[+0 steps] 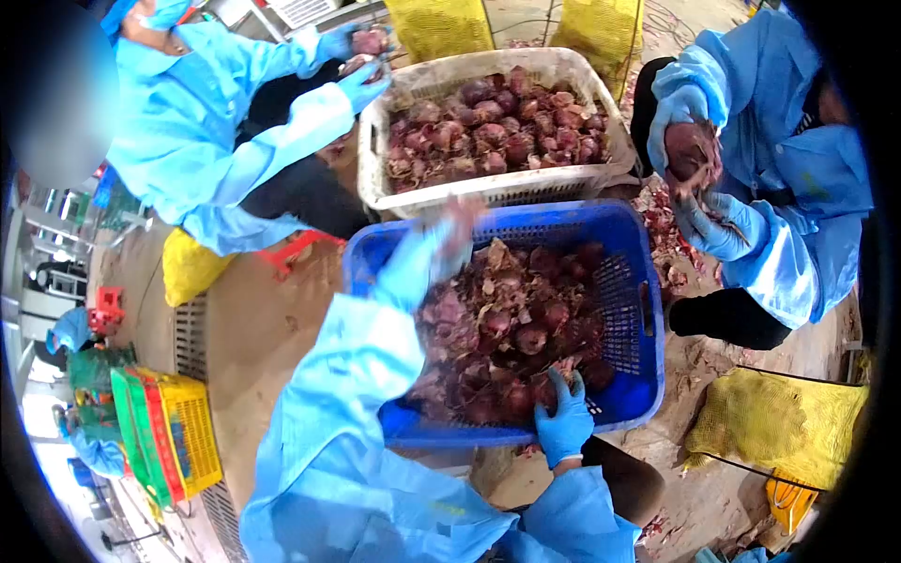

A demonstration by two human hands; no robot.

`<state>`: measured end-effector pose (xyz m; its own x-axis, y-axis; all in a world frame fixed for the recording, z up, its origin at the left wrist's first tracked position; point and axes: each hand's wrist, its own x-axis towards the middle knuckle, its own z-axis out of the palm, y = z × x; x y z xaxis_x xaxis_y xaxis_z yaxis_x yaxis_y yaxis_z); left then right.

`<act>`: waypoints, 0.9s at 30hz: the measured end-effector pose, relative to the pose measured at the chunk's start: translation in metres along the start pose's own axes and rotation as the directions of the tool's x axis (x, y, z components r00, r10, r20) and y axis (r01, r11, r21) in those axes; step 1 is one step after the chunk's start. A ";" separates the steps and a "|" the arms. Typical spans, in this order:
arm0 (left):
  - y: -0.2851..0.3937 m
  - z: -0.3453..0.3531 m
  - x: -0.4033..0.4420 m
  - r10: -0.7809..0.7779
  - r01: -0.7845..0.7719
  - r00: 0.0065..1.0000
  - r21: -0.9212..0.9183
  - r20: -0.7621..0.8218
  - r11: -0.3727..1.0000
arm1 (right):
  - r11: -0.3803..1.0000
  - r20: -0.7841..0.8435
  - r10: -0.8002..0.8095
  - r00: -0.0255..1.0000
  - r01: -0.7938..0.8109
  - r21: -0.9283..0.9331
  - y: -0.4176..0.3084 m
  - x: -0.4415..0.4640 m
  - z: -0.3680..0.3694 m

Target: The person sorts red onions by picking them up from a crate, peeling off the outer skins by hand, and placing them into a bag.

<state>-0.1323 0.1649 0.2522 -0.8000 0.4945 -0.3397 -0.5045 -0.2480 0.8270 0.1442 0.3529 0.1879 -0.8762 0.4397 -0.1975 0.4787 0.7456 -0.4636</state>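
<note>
Sleeves (352, 352) fill lower centre; right hand (565, 422), half-open, touches an onion (541, 389), likely firm, best cupped round its middle; left hand (454, 235) blurs, grip unclear.

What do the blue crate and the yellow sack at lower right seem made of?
Blue crate: likely hard plastic, smooth with slight sheen, given its molded-looking slots. Yellow sack: probably synthetic mesh, fairly matte, judging by its netted texture and soft folds.

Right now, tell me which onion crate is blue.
The near crate, with the wearer's right hand at its edge; the far crate beyond it is white.
</note>
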 end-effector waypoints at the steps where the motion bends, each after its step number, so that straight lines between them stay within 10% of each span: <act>1: 0.033 0.016 0.000 0.131 -0.130 0.991 -0.108 0.002 0.986 | 1.000 0.017 0.029 0.999 -0.029 -0.007 0.001 -0.002 0.000; 5: 0.066 0.002 0.017 0.400 -0.381 0.908 0.150 -0.123 0.912 | 0.997 0.050 0.075 0.996 -0.075 0.003 -0.001 -0.003 -0.002; 7: 0.043 -0.019 0.014 0.329 -0.249 0.925 0.353 -0.189 0.902 | 0.999 -0.002 0.021 1.000 -0.021 0.027 0.002 -0.005 0.003; 9: -0.001 -0.072 0.019 0.401 0.081 0.884 0.924 -0.240 0.374 | 0.998 -0.095 -0.063 0.993 0.065 0.011 0.007 -0.006 0.006; 14: -0.142 -0.173 0.043 0.393 0.225 0.904 0.969 -0.169 -0.100 | 0.998 0.039 0.029 0.999 -0.026 -0.057 0.009 -0.007 0.007; 15: -0.128 -0.156 0.039 0.224 0.285 0.927 0.954 -0.300 0.095 | 0.997 -0.019 0.007 1.000 -0.009 -0.081 0.009 -0.008 0.009; 20: -0.113 -0.123 0.044 0.158 0.488 0.864 0.873 -0.478 -0.028 | 0.992 -0.060 0.000 0.998 -0.008 -0.129 0.010 -0.005 0.012; 23: -0.140 -0.141 0.026 0.328 0.402 0.789 0.840 -0.519 0.364 | 0.997 -0.057 -0.004 0.998 0.000 -0.079 0.005 -0.009 0.007; 27: -0.145 -0.108 -0.030 -0.069 0.292 0.777 0.262 -0.626 0.920 | 0.989 0.115 0.121 0.986 -0.111 -0.093 0.011 0.009 0.007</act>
<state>-0.0707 0.0961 0.0943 -0.7900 -0.1205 -0.6012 -0.6130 0.1345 0.7785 0.1410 0.3619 0.1743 -0.8124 0.4662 -0.3502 0.5758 0.7359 -0.3562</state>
